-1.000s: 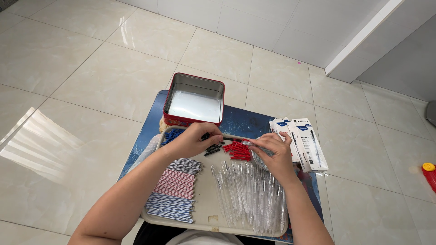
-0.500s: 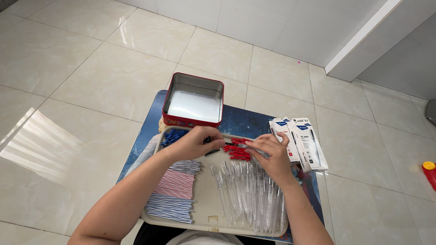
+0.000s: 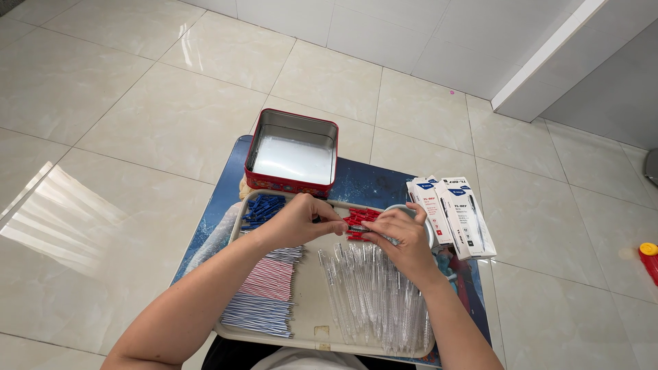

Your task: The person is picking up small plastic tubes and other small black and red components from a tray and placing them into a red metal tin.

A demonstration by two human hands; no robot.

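My left hand and my right hand meet over the far part of a beige tray, fingertips together on a thin pen part that is mostly hidden by the fingers. A small pile of red caps lies just beyond the fingertips. Blue caps sit at the tray's far left corner. Red and blue refills lie in rows on the tray's left side. Several clear pen barrels lie on its right side.
An open red tin stands beyond the tray on a small blue patterned table. Two white pen boxes lie at the right. A red and yellow object sits on the tiled floor at far right.
Both hands have drawn closer together over the red caps. The short dark piece seen by the left fingers a second ago is now covered by them.
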